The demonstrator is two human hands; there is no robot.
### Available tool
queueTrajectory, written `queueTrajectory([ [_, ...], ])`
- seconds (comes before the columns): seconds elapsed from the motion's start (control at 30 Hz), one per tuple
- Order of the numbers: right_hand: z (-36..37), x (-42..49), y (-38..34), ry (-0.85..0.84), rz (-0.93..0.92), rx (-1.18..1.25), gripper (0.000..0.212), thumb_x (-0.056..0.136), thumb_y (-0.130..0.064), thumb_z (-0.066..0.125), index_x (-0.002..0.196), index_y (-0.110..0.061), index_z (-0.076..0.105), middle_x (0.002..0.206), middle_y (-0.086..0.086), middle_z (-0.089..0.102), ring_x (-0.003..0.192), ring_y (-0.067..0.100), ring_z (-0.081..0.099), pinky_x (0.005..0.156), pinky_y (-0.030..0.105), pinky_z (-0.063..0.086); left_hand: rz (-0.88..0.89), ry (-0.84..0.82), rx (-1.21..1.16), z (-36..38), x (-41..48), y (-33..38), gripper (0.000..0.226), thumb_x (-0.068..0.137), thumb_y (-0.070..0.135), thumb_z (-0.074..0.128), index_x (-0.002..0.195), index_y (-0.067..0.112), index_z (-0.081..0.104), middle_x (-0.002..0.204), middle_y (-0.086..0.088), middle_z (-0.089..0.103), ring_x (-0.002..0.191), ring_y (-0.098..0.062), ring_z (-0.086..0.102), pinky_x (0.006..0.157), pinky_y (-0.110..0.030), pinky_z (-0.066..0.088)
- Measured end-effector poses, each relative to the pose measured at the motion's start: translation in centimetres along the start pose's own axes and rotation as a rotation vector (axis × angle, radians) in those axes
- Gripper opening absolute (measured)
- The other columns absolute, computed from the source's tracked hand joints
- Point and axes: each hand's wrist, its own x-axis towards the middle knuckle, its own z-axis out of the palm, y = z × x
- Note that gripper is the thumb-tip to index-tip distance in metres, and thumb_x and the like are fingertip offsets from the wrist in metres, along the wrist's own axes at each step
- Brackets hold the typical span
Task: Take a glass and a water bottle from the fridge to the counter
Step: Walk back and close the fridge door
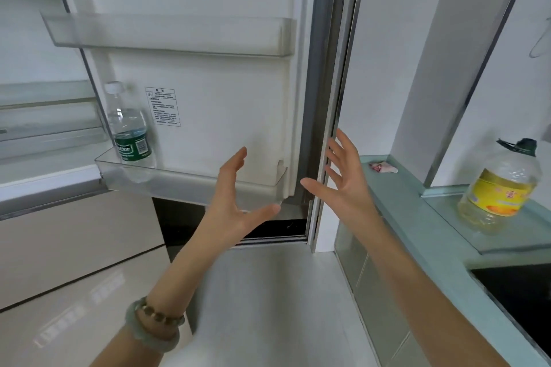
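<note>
Fetching is barely begun: left hand [235, 199] and right hand [343, 185] are held spread and empty, and the bottle [128, 125] in the door [208, 98] must be reached for.

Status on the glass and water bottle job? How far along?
Done: the fridge door is open. In hand: nothing; left hand and right hand are both open and empty in front of the door. Left: the water bottle sits in the lower door shelf, no glass is in view, and the counter, where an oil bottle stands, has neither yet.
</note>
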Motion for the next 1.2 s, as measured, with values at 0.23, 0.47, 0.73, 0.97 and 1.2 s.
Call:
queueTrajectory([
  [0.23, -3.5, 5.0, 2.9, -0.081, -0.032, 0.029, 0.097, 0.073, -0.025, 0.080, 0.145, -0.048, 0.020, 0.152, -0.022, 0.027, 0.135, -0.012, 0.028, 0.113, 0.021, 0.026, -0.031, 0.071, 0.176, 4.2, 2.9, -0.2, 0.089, 0.078, 0.035, 0.078, 0.148, 0.032, 0.024, 0.151, 0.015, 0.026, 0.140, -0.005, 0.024, 0.113, -0.026, 0.020],
  [0.47, -4.0, 8.3, 5.6, -0.167, -0.022, 0.011, 0.097, 0.073, -0.035, 0.078, 0.145, -0.050, 0.016, 0.158, -0.020, 0.017, 0.144, 0.003, 0.019, 0.115, 0.028, 0.022, -0.085, 0.108, 0.375, 6.5, 2.9, -1.6, 0.077, 0.079, 0.042, 0.074, 0.144, 0.024, 0.037, 0.151, 0.013, 0.031, 0.145, -0.011, 0.021, 0.121, -0.048, 0.015],
  [0.73, -3.9, 12.0, 7.8, -0.219, 0.032, 0.012, 0.104, 0.075, -0.034, 0.080, 0.151, -0.040, 0.008, 0.160, -0.019, 0.010, 0.147, 0.007, 0.013, 0.116, 0.032, 0.018, -0.047, 0.136, 0.559, 7.8, 2.8, -3.3, 0.075, 0.081, 0.049, 0.069, 0.145, 0.021, 0.041, 0.150, 0.009, 0.038, 0.143, 0.001, 0.015, 0.117, -0.026, -0.008],
  [0.97, -3.2, 13.6, 8.5, -0.257, 0.085, 0.045, 0.114, 0.072, -0.034, 0.083, 0.150, -0.041, 0.000, 0.162, -0.013, 0.005, 0.148, 0.011, 0.009, 0.120, 0.043, 0.016, -0.080, 0.134, 0.581, 7.8, 2.4, -2.9, 0.072, 0.081, 0.042, 0.073, 0.144, 0.027, 0.041, 0.145, 0.021, 0.034, 0.141, 0.008, 0.009, 0.119, -0.027, -0.009],
  [1.2, -2.6, 11.9, 8.0, -0.251, 0.052, 0.065, 0.115, 0.072, -0.033, 0.083, 0.151, -0.040, -0.001, 0.159, -0.013, 0.008, 0.147, 0.010, 0.011, 0.118, 0.037, 0.017, -0.135, 0.170, 0.526, 7.1, 1.2, -1.9, 0.066, 0.081, 0.031, 0.075, 0.140, 0.024, 0.046, 0.144, 0.015, 0.040, 0.142, 0.003, 0.016, 0.122, -0.037, -0.002],
])
